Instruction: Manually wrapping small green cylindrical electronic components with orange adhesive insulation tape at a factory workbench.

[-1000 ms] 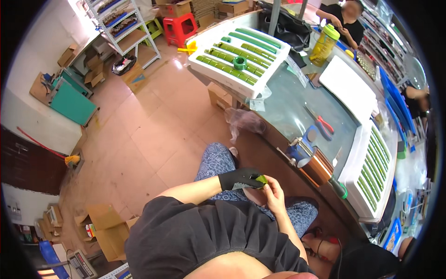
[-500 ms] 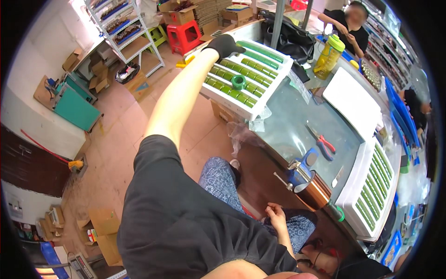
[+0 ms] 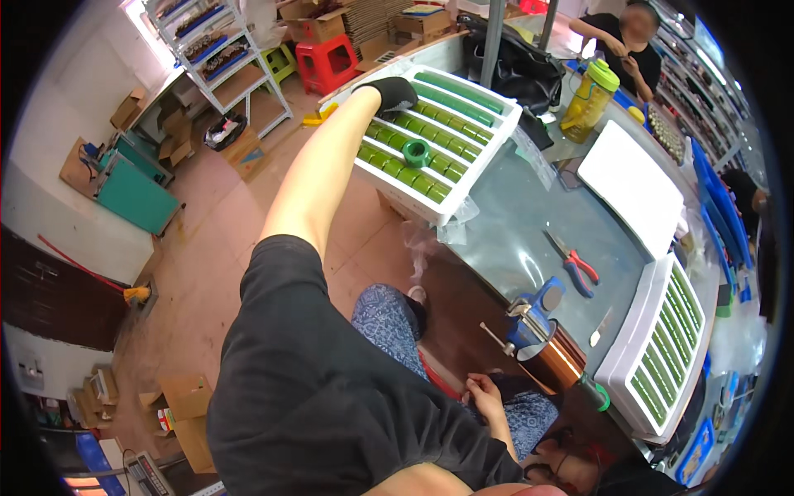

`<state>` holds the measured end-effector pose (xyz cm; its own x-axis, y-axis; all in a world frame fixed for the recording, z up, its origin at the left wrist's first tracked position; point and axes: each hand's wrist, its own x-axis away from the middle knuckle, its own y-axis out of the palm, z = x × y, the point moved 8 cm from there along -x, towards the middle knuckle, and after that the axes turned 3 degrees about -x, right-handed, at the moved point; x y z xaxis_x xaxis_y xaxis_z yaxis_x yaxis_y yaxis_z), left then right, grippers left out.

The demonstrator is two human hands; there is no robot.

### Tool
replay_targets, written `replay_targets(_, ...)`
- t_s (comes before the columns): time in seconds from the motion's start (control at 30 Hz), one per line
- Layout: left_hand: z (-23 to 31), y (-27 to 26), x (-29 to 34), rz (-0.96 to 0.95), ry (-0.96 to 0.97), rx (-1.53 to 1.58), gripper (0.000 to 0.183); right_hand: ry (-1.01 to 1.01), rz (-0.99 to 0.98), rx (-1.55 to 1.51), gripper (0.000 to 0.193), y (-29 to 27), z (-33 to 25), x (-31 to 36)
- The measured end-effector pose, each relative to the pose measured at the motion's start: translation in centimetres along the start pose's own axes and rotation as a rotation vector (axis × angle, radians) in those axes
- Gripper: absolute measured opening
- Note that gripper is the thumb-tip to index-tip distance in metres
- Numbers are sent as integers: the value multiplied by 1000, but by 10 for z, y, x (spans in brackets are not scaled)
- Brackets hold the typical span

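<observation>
My left hand (image 3: 395, 95), in a black glove, reaches over the left side of a white tray (image 3: 484, 169). Its fingers bend down among rows of green bangles (image 3: 434, 132), and their tips are hidden. A single darker green bangle (image 3: 416, 152) lies flat on top of the rows. My bare right hand (image 3: 486, 394) rests low by my lap, its fingers curled toward the thumb; whatever they may hold is too small to make out. Nearby, a copper-brown cylinder (image 3: 554, 357) juts from a blue bench vise (image 3: 538, 312), with a green ring (image 3: 602, 395) around its end.
Red-and-blue pliers (image 3: 577, 273) lie on the grey tabletop (image 3: 513, 240). Another white tray with green rows (image 3: 633, 351) sits at the right, below a white lid-like panel (image 3: 633, 186). A yellow-green bottle (image 3: 589, 99) stands farther back. Across the table sits another person (image 3: 620, 45).
My left hand has shifted slightly left and down over the tray, and its fingers, stretched out before, now bend downward. My right hand stays near my lap with its fingers curled.
</observation>
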<state>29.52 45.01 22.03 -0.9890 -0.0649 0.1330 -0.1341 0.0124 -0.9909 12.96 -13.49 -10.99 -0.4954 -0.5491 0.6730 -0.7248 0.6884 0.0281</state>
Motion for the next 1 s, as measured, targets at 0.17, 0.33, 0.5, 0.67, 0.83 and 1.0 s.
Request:
replay_targets(0.17,-3,-36,9,385,-409,-26,24,-57,4,66,24,-6,13,-5)
replay_targets(0.33,-21,-26,18,424,-655,-98,25,-19,64,140,25,-7,-19,18)
replay_targets(0.5,-26,-34,31,560,-637,-163,20,-44,89,191,27,-4,-41,24)
replay_targets(0.67,14,-61,137,1089,-416,419,24,-105,33,264,27,3,-46,29)
replay_targets(0.83,192,94,213,346,-164,1362,30,-195,-343,-159,47,53,-70,44)
replay_targets(1.0,401,176,226,189,196,1053,21,-214,-387,-434,51,65,-110,77)
